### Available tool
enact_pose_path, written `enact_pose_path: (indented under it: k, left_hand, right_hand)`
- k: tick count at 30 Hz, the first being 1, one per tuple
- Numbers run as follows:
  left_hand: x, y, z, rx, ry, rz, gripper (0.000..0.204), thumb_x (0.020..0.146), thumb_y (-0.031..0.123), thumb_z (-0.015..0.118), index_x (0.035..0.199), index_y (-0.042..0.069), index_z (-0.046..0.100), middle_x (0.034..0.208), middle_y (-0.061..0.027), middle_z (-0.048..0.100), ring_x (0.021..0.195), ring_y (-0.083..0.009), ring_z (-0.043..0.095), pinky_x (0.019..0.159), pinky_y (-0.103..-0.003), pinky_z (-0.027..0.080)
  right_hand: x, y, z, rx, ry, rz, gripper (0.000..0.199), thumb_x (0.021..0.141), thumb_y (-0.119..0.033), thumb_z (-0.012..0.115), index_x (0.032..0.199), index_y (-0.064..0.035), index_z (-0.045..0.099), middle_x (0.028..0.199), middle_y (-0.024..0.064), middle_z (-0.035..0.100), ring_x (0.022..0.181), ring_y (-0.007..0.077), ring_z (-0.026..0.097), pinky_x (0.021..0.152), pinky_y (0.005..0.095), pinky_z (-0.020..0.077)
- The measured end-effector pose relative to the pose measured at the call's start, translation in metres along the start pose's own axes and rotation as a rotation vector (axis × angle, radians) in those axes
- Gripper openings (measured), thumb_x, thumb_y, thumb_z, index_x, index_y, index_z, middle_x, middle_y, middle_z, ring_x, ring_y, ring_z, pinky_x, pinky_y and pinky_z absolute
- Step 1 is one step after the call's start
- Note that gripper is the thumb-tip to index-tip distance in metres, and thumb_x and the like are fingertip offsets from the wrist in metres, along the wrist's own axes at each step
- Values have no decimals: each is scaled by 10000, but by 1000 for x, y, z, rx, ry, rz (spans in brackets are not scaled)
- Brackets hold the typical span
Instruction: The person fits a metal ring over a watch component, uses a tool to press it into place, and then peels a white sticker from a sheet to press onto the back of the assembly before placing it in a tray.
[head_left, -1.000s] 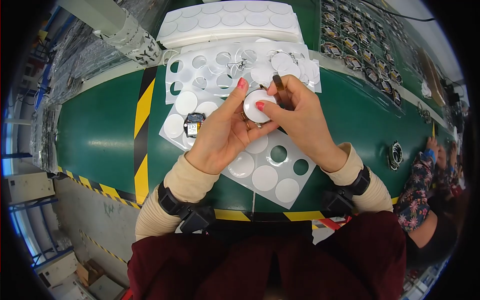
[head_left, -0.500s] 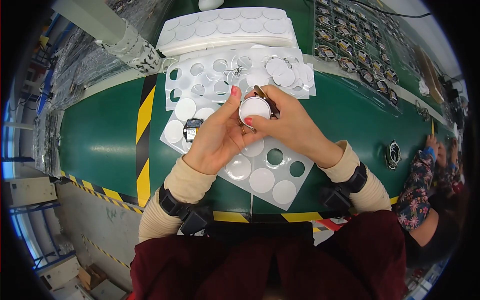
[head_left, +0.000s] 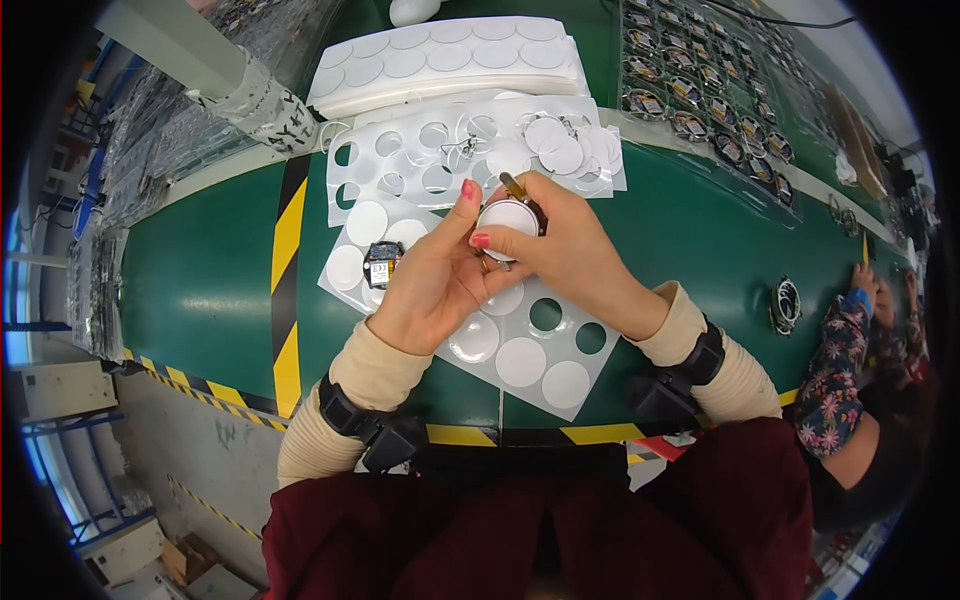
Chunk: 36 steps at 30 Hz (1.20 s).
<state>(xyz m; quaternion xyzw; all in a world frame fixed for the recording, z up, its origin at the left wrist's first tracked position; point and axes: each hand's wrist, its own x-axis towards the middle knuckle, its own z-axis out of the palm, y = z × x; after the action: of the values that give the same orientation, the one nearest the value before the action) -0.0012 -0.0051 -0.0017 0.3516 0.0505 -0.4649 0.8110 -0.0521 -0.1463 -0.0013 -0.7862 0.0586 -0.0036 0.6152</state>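
Observation:
Both hands hold a round, metal-rimmed watch case (head_left: pixel 508 215) above the middle of the table, its white disc face turned up. My left hand (head_left: pixel 440 275) cups it from below and the left, thumb raised beside the rim. With its fingers round the far right side, my right hand (head_left: pixel 560 235) grips the case and lays its thumb across the white face. A brown strap-like piece (head_left: pixel 513 185) sticks out at the far edge. Under the hands lies a sheet of round white stickers (head_left: pixel 521 361), some spots bare. A small black electronic module (head_left: pixel 382 265) rests on that sheet, beside my left hand.
Farther back are a used sticker sheet (head_left: pixel 360 165) with loose white discs (head_left: pixel 560 152) and a thick stack of sticker sheets (head_left: pixel 440 60). A tray of round electronic parts (head_left: pixel 700 90) stands far right. A ring-shaped part (head_left: pixel 785 305) lies near another person's sleeve (head_left: pixel 830 370).
My right thumb has slid a little leftward over the white face. The watch case stays between both hands, and the whole view has shifted slightly.

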Motion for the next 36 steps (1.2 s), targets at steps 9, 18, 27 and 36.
enact_pose_path:
  k: [9, 18, 27, 36]
  left_hand:
    - [0, 6, 0, 12, -24, 10, 428, 909, 359, 465, 1133, -6, 456, 1071, -128, 533, 962, -211, 557, 870, -337, 478]
    - [3, 6, 1, -22, -13, 126, 418, 918, 355, 447, 1138, 0, 454, 1083, -123, 536, 965, -206, 559, 885, -340, 474]
    - [8, 6, -16, -47, -26, 47, 324, 943, 330, 388, 896, 19, 466, 1032, -169, 558, 1002, -232, 559, 913, -361, 458]
    - [8, 8, -11, -215, -72, 117, 333, 951, 324, 361, 804, 35, 441, 1044, -209, 549, 1069, -313, 513, 970, -389, 405]
  right_hand:
    - [-4, -4, -6, 113, -112, -27, 387, 733, -101, 649, 1068, 4, 486, 893, 48, 520, 760, 66, 468, 644, 202, 411]
    - [-4, -5, -7, -137, 178, -221, 386, 721, -55, 646, 1084, -27, 518, 981, 33, 503, 782, 102, 500, 673, 206, 416]
    - [-8, 5, -5, -433, 221, -565, 200, 743, -19, 622, 939, -24, 585, 985, 60, 544, 721, 148, 564, 624, 238, 448]
    - [22, 3, -38, -176, 478, -464, 180, 761, -19, 609, 939, -2, 597, 812, 83, 595, 676, 179, 580, 573, 220, 426]
